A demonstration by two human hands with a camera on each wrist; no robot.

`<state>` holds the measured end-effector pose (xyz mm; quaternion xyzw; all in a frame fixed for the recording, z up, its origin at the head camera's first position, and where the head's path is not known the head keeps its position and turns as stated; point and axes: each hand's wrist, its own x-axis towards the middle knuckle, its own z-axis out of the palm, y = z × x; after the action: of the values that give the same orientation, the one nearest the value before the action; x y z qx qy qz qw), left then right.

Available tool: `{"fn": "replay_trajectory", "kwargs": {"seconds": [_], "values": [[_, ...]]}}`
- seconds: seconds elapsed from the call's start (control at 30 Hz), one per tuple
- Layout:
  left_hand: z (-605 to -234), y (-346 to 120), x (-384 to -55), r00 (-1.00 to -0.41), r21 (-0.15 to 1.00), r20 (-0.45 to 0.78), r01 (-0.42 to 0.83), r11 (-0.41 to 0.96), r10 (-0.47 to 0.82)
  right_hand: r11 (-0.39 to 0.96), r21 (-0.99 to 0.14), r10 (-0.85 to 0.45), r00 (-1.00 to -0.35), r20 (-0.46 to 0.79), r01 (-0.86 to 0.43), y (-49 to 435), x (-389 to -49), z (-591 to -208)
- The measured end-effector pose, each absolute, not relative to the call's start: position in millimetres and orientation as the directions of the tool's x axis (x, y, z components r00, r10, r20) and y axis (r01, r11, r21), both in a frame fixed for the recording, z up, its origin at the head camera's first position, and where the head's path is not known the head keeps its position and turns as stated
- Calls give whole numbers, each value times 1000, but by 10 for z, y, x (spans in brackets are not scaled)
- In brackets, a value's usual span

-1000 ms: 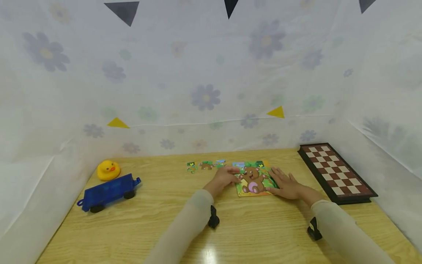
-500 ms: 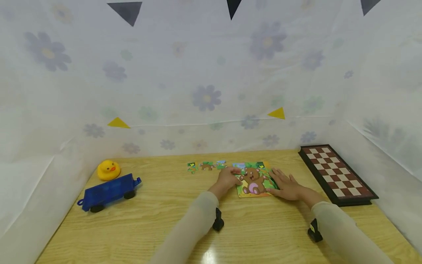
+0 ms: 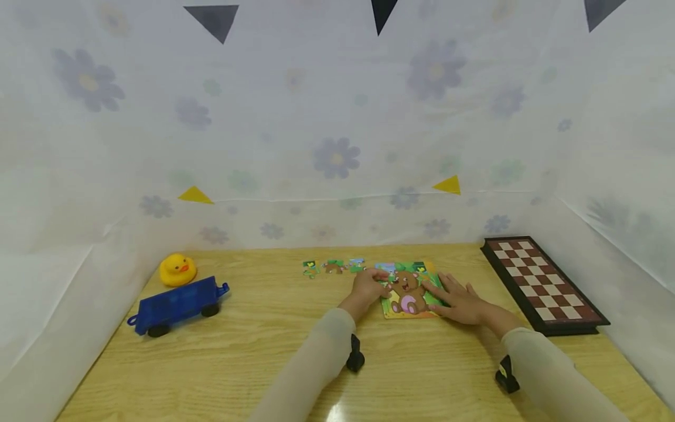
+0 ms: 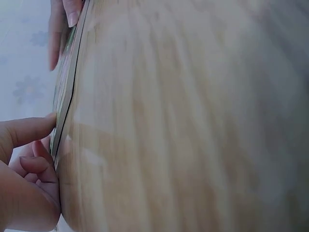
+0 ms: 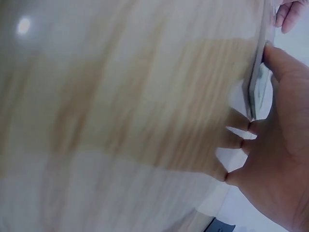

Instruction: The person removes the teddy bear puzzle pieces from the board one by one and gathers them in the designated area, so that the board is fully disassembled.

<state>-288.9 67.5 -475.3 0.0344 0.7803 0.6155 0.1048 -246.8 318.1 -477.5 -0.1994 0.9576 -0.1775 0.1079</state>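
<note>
A bear jigsaw puzzle [image 3: 408,302] lies on the wooden table, a brown bear on a green and yellow ground. My left hand [image 3: 367,288] holds its left edge, the thumb and index fingertip over the picture. In the left wrist view the other fingers of that hand curl beside the puzzle's edge, low against the table. On the opposite side my right hand [image 3: 460,300] rests with spread, fairly straight fingers, some reaching over the picture. The right wrist view has the right thumb [image 5: 285,63] against the puzzle's near edge. Several loose puzzle pieces [image 3: 334,266] lie behind the left hand.
At the left a blue toy wagon [image 3: 179,305] stands in front of a yellow rubber duck [image 3: 177,269]. A brown and white checkered board [image 3: 543,281] in a black frame lies at the right. Flowered white sheeting [image 3: 295,223] closes off the back and sides.
Fingers of my right hand have slid left onto the puzzle's picture. My left hand stays at the left edge, with its wrist shifted slightly right. The head view has moved a little.
</note>
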Motion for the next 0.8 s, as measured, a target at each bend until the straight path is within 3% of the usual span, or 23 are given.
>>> {"fn": "replay_trajectory", "kwargs": {"seconds": [0.53, 0.8], "values": [[-4826, 606, -2885, -967, 987, -115, -86, 133, 229, 869, -352, -423, -891, -166, -347, 3078, -2415, -4682], [-4724, 623, -2853, -973, 983, -111, -77, 169, 203, 869, -358, -416, -895, -160, -340, 3055, -2419, -4644]]}}
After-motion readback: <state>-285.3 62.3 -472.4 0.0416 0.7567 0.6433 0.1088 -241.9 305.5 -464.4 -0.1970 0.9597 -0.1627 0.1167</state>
